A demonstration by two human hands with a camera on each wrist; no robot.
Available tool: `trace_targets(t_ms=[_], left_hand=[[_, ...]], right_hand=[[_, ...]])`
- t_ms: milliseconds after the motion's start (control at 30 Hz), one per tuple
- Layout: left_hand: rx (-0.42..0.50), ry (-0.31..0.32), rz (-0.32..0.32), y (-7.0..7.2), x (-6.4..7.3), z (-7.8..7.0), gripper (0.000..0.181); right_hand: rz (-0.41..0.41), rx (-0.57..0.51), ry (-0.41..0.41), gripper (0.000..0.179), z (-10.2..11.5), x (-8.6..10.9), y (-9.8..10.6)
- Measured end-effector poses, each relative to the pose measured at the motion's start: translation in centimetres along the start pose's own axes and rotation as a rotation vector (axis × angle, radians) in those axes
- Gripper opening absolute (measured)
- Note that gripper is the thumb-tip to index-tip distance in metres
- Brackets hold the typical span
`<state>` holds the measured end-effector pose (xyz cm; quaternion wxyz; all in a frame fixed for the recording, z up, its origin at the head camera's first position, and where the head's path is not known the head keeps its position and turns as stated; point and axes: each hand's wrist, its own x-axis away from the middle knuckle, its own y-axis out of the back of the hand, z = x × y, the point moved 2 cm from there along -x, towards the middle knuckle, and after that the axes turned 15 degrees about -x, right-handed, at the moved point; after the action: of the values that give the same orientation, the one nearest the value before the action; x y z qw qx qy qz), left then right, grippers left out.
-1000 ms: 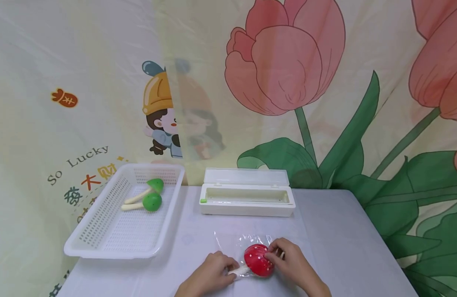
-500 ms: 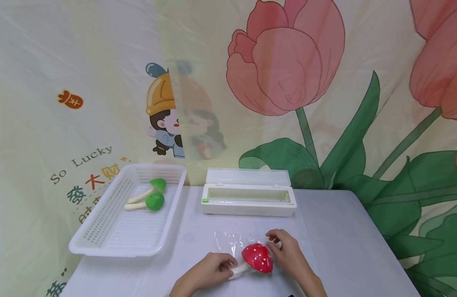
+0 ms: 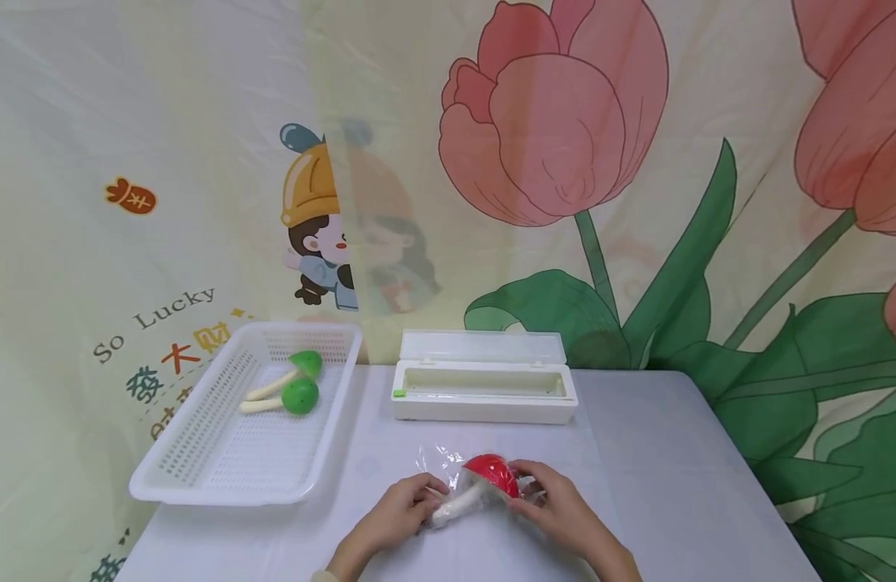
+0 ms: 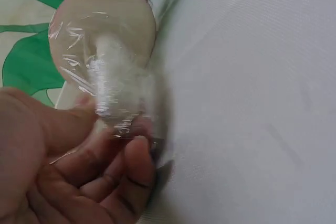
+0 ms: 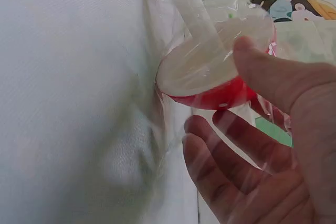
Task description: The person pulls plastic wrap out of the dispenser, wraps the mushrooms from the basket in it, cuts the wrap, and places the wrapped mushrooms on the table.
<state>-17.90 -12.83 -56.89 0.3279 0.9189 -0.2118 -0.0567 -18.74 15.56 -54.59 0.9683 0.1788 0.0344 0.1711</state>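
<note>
A toy mushroom with a red cap and pale stem is wrapped in clear plastic film at the front middle of the table. My left hand pinches the stem's end, film included; in the left wrist view the stem sits between thumb and fingers. At the cap is my right hand, holding it by the edge. The right wrist view has its thumb over the cap's pale underside and its fingers curled beneath the red side. The mushroom is tilted, underside toward me.
A white perforated basket on the left holds two green-capped toy mushrooms. Behind the hands stands a white cling film dispenser box with its clear lid raised. A printed curtain hangs behind the white table.
The mushroom has tipped up and shifted slightly left, turning its pale underside into view. My right hand left the cap and took hold of it again. My left hand stayed on the stem.
</note>
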Motion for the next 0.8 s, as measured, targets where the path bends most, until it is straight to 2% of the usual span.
trace_targets(t_ms=[100,167,333,433,567,667,800], left_hand=[[-0.031,0.004,-0.075,-0.1,-0.1,0.0,0.043],[-0.075,-0.017,-0.118,-0.3,-0.2,0.0,0.05],[-0.185,-0.068,-0.202,-0.2,-0.5,0.0,0.031],[-0.233,-0.068,-0.178,0.1,-0.5,0.1,0.025],[-0.243,-0.027,-0.059,0.5,-0.1,0.3,0.018],[-0.254,-0.001,-0.019,0.9,0.2,0.5,0.017],[-0.336,0.012,-0.067,1.3,0.2,0.6,0.018]], right_hand=[[-0.059,0.025,0.013,0.046,-0.2,-0.5,-0.1],[-0.098,0.037,0.03,0.038,-0.3,-0.8,-0.1],[-0.23,0.044,0.111,0.016,-0.7,-1.3,0.3],[-0.321,0.044,0.171,0.013,-0.9,-1.4,0.6],[-0.387,0.019,0.235,0.015,-0.9,-1.2,1.0],[-0.366,0.007,0.22,0.021,-0.9,-1.4,1.0],[-0.285,0.075,0.225,0.039,-1.1,-1.7,0.5]])
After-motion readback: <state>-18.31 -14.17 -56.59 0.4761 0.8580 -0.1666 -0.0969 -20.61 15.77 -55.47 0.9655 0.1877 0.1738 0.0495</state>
